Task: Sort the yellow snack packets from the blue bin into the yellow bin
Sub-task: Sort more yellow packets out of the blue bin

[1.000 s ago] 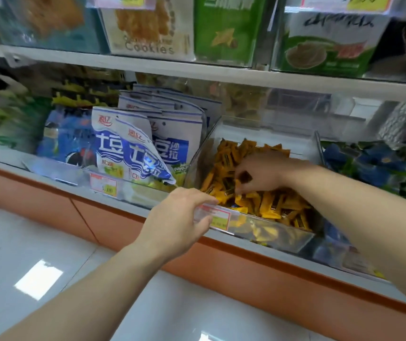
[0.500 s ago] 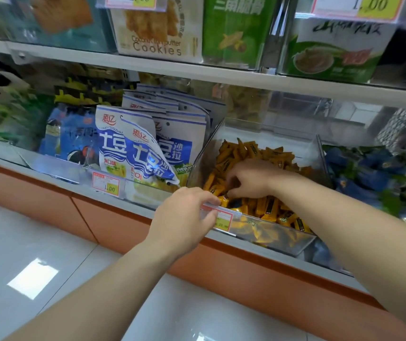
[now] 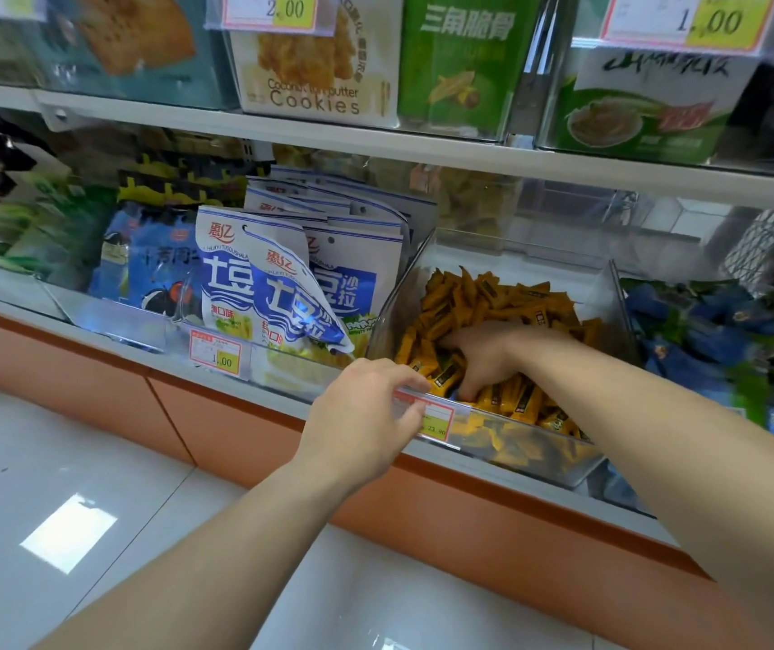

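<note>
while l hand (image 3: 366, 415) still pinches bin rim (image 3: 507, 423), r hand (image 3: 483, 354) has dug lower into yellow pkts (image 3: 492, 297); grip unclear.

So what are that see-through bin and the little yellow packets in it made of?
The see-through bin looks like clear rigid plastic, probably acrylic: the packets show through its glossy, straight walls. The left hand grips its front rim. The small yellow snack packets look like thin glossy plastic film, possibly foil-lined, judging by their creased, shiny wrappers.

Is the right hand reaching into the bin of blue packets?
No, the right hand is among the yellow packets in the clear bin.
</note>
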`<state>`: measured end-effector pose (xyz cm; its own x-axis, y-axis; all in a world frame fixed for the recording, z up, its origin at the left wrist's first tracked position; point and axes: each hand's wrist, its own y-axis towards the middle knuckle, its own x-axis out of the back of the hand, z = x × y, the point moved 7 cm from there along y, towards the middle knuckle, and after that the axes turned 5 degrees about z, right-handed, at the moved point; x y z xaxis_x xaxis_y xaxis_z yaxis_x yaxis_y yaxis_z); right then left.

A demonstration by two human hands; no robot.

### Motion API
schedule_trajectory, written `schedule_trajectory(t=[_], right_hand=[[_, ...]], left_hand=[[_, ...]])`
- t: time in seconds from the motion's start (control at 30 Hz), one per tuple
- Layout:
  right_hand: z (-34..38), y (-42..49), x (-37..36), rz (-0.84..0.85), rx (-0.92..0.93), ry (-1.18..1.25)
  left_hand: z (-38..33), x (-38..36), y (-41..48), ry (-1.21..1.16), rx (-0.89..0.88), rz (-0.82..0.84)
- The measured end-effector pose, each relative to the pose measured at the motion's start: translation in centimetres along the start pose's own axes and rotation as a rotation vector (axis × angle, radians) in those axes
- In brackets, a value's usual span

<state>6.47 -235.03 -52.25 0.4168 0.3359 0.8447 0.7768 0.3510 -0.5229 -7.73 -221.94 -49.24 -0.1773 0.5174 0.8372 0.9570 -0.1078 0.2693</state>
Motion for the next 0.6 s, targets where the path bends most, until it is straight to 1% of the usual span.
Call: schedule_trajectory(t=[0.1,0.2,0.27,0.33,0.4,0.47,0.53,0.6], right_hand=[[0.3,-0.6,-0.2,-0.075,0.047,0.021],[0.1,-0.9,0.3,-0.148,0.098,0.107],[0.0,-1.2,1.0,-0.205,0.161,0.280],[-0.7,-1.5,2.0,-0.296,0.176,0.481],[-2.0,-1.8,3.1,-0.380,0.136,0.596],[-3.6,-2.2,4.0,-0.470,0.061,0.611],[-5.1,-2.5,4.5,-0.536,-0.023,0.578],[-6.0,-3.2,4.6,-0.602,-0.135,0.450]], left_hand=[[0.1,0.0,0.1,-0.013,0.018,0.008],[0.1,0.0,0.2,-0.012,0.032,0.008],[0.0,-0.1,0.3,-0.012,0.033,0.010],[0.0,-0.1,0.4,-0.009,0.036,0.011],[0.0,-0.2,0.5,-0.010,0.040,0.015],[0.1,-0.3,0.5,-0.015,0.042,0.020],[0.1,-0.3,0.5,-0.014,0.044,0.022],[0.2,-0.3,0.6,-0.013,0.041,0.019]])
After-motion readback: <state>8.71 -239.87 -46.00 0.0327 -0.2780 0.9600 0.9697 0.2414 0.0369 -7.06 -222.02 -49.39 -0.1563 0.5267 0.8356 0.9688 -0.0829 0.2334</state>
